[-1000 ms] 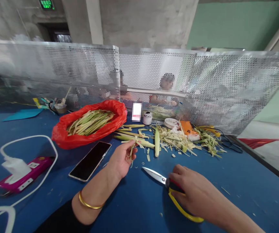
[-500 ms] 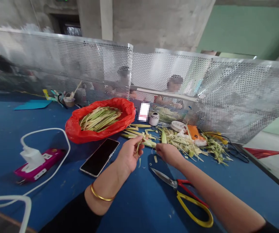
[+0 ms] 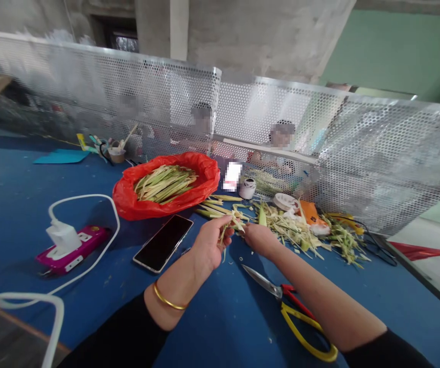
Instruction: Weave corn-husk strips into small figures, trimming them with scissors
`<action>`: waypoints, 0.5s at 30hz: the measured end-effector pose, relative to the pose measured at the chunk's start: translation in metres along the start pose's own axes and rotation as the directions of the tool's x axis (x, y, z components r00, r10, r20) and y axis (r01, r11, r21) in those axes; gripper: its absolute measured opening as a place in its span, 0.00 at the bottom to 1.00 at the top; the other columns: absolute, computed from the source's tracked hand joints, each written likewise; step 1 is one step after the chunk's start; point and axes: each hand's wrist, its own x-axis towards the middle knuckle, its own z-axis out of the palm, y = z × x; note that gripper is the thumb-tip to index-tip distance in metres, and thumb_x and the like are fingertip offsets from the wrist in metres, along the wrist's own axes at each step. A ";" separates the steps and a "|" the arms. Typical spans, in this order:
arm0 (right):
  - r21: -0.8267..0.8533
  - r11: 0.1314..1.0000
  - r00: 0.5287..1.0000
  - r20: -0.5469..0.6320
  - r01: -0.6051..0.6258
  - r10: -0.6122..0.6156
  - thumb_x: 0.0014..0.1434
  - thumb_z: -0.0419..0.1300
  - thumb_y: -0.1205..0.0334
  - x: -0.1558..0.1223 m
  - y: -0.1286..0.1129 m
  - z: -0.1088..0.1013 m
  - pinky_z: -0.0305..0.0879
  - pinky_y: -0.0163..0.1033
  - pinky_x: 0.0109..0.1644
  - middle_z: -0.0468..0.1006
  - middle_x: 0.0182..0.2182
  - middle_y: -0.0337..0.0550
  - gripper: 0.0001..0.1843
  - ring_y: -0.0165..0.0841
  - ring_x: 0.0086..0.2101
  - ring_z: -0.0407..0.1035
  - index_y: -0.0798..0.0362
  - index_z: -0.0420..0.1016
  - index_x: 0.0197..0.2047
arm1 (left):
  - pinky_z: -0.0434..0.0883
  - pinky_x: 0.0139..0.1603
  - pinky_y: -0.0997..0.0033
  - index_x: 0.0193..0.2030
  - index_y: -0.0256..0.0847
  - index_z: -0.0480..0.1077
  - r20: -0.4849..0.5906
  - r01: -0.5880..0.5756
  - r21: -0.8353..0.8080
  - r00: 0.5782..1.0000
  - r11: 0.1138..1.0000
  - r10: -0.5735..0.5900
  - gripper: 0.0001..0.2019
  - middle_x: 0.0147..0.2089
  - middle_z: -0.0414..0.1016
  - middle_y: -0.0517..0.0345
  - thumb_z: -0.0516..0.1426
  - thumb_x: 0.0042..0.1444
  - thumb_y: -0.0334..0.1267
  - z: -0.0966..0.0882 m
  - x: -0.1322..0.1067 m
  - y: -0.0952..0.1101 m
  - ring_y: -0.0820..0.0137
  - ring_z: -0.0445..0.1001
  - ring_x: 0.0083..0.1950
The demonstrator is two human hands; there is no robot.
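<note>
My left hand, with a gold bangle on the wrist, pinches a small bunch of thin green-yellow leaf strips above the blue table. My right hand is closed on the same strips from the right, the two hands almost touching. Scissors with red and yellow handles lie on the table under my right forearm, held by neither hand. A red plastic bag full of long green strips sits behind my left hand.
A black phone lies left of my left hand. A pink power strip with a white charger and white cable sits further left. Leaf scraps, tape rolls and an orange item lie by the perforated metal screen; people sit beyond it.
My right hand let go of the scissors, moved up and left, and closed on the strips that my left hand holds. The view shifted slightly.
</note>
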 end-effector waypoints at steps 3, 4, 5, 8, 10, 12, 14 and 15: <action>0.005 0.999 0.999 0.010 0.052 -0.052 0.64 0.58 0.58 0.008 0.003 0.005 0.71 0.49 0.47 0.72 0.51 0.48 0.17 0.38 0.45 0.71 0.54 0.69 0.55 | 0.61 0.18 0.84 0.30 0.33 0.76 -0.006 0.006 -0.001 1.000 1.000 -0.006 0.05 0.28 0.77 0.58 0.59 0.54 0.31 -0.001 0.002 -0.001 0.83 0.68 0.20; 0.012 0.998 0.998 0.001 0.062 -0.062 0.64 0.58 0.58 0.008 0.003 0.007 0.71 0.49 0.47 0.72 0.51 0.48 0.17 0.38 0.46 0.71 0.54 0.68 0.55 | 0.61 0.18 0.84 0.29 0.33 0.76 -0.006 0.007 0.000 1.000 1.000 -0.007 0.05 0.28 0.77 0.58 0.59 0.54 0.31 -0.001 0.002 0.000 0.83 0.68 0.20; 0.021 0.997 0.997 -0.011 0.073 -0.073 0.64 0.58 0.58 0.008 0.003 0.008 0.71 0.49 0.47 0.72 0.52 0.48 0.18 0.38 0.46 0.71 0.54 0.68 0.55 | 0.61 0.17 0.84 0.29 0.33 0.76 -0.006 0.007 0.001 1.000 1.000 -0.007 0.05 0.27 0.77 0.58 0.60 0.54 0.31 -0.001 0.003 0.000 0.83 0.68 0.19; 0.067 0.985 0.987 -0.057 0.157 -0.153 0.64 0.57 0.61 0.001 -0.005 0.005 0.71 0.45 0.46 0.75 0.47 0.47 0.13 0.36 0.43 0.72 0.56 0.71 0.51 | 0.60 0.17 0.84 0.30 0.32 0.76 0.000 0.004 0.002 1.000 1.000 -0.004 0.06 0.25 0.74 0.60 0.59 0.55 0.31 0.000 0.002 0.002 0.83 0.67 0.19; 0.102 0.960 0.963 -0.088 0.261 -0.253 0.63 0.57 0.66 -0.005 -0.013 0.001 0.69 0.39 0.44 0.77 0.41 0.45 0.08 0.34 0.40 0.72 0.56 0.75 0.45 | 0.60 0.17 0.84 0.31 0.32 0.76 0.011 0.003 0.000 1.000 1.000 -0.003 0.06 0.24 0.73 0.61 0.58 0.56 0.31 0.000 0.002 0.003 0.83 0.67 0.19; 0.126 0.920 0.927 -0.109 0.370 -0.358 0.60 0.58 0.70 -0.009 -0.022 -0.002 0.66 0.34 0.43 0.78 0.38 0.43 0.07 0.32 0.39 0.72 0.55 0.76 0.39 | 0.60 0.16 0.85 0.31 0.32 0.76 0.017 0.005 0.000 1.000 1.000 -0.005 0.07 0.23 0.72 0.61 0.58 0.56 0.32 0.000 0.002 0.003 0.83 0.66 0.18; 0.136 0.885 0.894 -0.111 0.446 -0.434 0.57 0.60 0.73 -0.011 -0.029 -0.002 0.65 0.33 0.41 0.79 0.37 0.42 0.06 0.31 0.38 0.72 0.54 0.77 0.36 | 0.59 0.16 0.84 0.30 0.32 0.76 0.016 0.014 0.007 1.000 1.000 -0.014 0.08 0.20 0.70 0.61 0.58 0.56 0.33 -0.001 0.003 0.002 0.82 0.65 0.17; 0.136 0.872 0.882 -0.110 0.470 -0.458 0.56 0.60 0.73 -0.011 -0.032 -0.001 0.66 0.33 0.40 0.79 0.36 0.42 0.06 0.31 0.37 0.72 0.55 0.77 0.34 | 0.59 0.15 0.84 0.29 0.32 0.76 0.013 0.020 0.013 1.000 1.000 -0.020 0.08 0.19 0.69 0.61 0.59 0.56 0.34 -0.002 0.004 0.001 0.82 0.64 0.17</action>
